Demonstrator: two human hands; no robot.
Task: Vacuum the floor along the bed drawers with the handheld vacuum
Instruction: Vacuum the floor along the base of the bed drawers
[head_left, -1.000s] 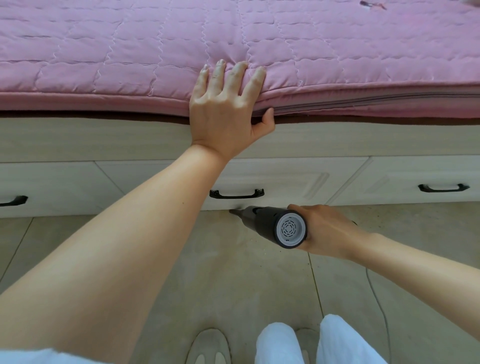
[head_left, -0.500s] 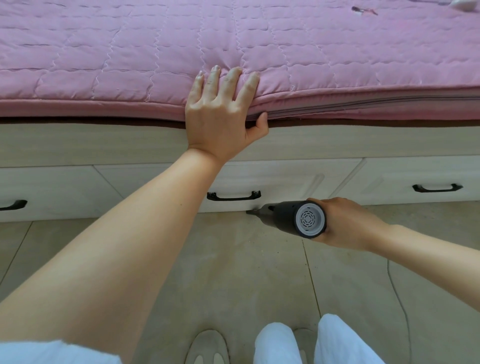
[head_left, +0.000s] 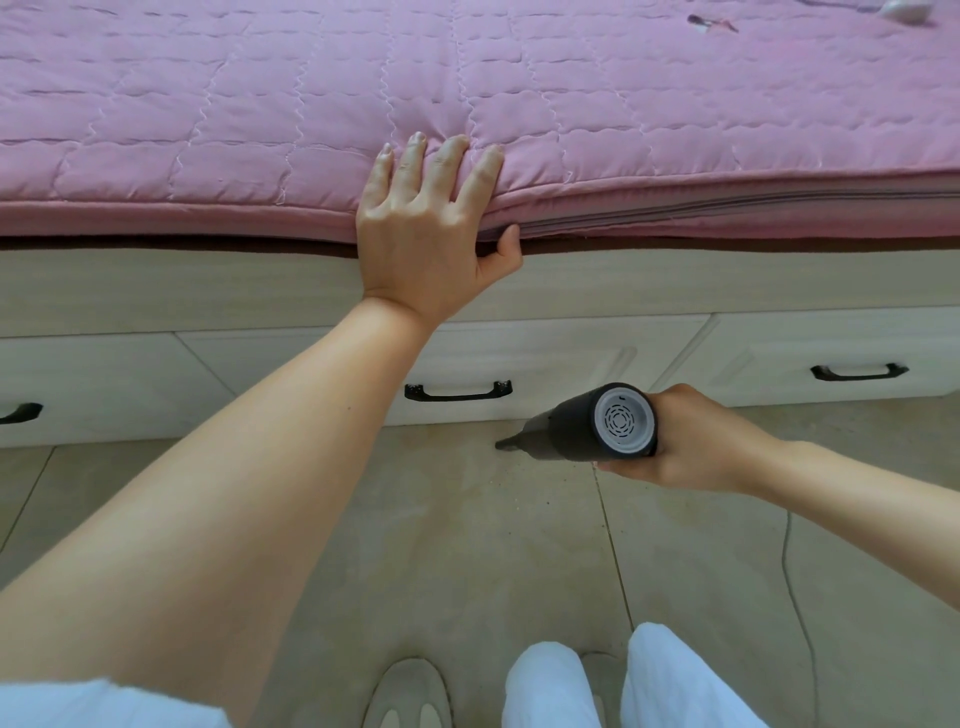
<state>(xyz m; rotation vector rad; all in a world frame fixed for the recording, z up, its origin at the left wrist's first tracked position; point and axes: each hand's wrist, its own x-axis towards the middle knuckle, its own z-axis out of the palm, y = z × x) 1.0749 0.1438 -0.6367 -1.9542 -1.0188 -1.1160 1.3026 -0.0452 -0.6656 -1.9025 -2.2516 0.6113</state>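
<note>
My right hand (head_left: 691, 441) grips a black handheld vacuum (head_left: 571, 428) with a grey vented rear cap. Its narrow nozzle points left and down, tip close to the tiled floor (head_left: 467, 545) just in front of the cream bed drawers (head_left: 571, 358). The nozzle tip sits below and slightly right of the middle drawer's black handle (head_left: 458, 392). My left hand (head_left: 431, 234) rests flat on the edge of the pink quilted mattress (head_left: 260, 130), fingers straight on top and thumb under the edge.
Another drawer handle (head_left: 860, 372) is at the right, and one (head_left: 21, 413) is at the far left. A thin cord (head_left: 795, 597) trails across the floor at the right. My shoes (head_left: 410, 693) and white trouser legs (head_left: 550, 686) are at the bottom. Small items lie on the mattress's far right (head_left: 711, 23).
My right hand has carried the vacuum rightwards along the foot of the drawers. My left hand has stayed on the mattress edge.
</note>
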